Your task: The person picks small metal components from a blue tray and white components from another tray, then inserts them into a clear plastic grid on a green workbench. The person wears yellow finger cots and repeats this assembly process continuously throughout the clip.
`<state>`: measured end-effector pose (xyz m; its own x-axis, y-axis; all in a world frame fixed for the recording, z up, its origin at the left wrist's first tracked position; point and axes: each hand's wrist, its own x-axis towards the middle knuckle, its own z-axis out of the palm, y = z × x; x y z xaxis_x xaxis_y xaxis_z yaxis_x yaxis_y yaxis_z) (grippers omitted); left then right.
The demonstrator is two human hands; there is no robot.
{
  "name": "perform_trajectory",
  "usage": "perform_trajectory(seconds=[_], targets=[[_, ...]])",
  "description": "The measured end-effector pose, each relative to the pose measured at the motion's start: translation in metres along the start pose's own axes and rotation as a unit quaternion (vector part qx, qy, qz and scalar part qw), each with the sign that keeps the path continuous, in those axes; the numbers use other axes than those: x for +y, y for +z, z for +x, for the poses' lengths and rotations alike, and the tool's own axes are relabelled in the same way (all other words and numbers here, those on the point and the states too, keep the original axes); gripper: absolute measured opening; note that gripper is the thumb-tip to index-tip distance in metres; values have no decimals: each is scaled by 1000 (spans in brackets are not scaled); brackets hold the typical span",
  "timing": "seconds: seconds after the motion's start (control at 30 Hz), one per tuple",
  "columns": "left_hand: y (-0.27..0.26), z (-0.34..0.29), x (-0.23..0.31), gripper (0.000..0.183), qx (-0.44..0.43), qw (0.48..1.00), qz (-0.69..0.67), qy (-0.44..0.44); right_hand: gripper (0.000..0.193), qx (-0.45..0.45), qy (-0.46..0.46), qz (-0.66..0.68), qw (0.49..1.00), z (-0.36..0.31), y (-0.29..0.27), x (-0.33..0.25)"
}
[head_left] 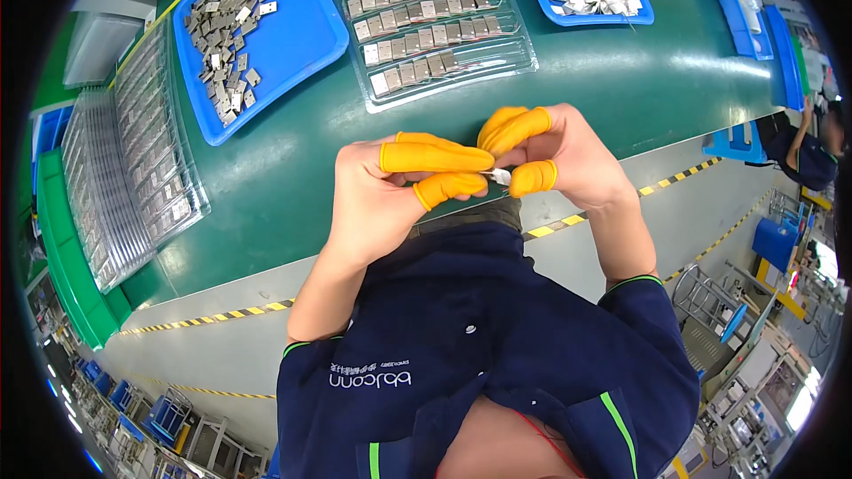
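My left hand and my right hand meet at the table's near edge, with yellow finger cots on thumbs and fingers. Between their fingertips is a small white piece, partly hidden by the cots. The left thumb and fingers pinch together at its left end. At its right end, the right thumb and bent fingers close round it. Beyond the hands lies a clear plastic tray with rows of small metal USB-type plugs.
A blue tray of loose metal plug shells stands at the far left, another blue tray of small white parts at the far right. Stacked clear trays and a green bin sit at the left. Another person is off to the right.
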<state>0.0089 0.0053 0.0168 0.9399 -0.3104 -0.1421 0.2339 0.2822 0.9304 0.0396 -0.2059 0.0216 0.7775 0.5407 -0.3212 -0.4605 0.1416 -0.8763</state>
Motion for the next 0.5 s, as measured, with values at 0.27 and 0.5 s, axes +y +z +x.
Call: perform_trajectory(seconds=[0.27, 0.5], targets=[[-5, -5, -7, 18, 34, 999, 12, 0, 18, 50, 31, -84, 995, 7, 16, -3], [2, 1, -23, 22, 103, 994, 18, 35, 14, 104, -72, -181, 975, 13, 13, 2]])
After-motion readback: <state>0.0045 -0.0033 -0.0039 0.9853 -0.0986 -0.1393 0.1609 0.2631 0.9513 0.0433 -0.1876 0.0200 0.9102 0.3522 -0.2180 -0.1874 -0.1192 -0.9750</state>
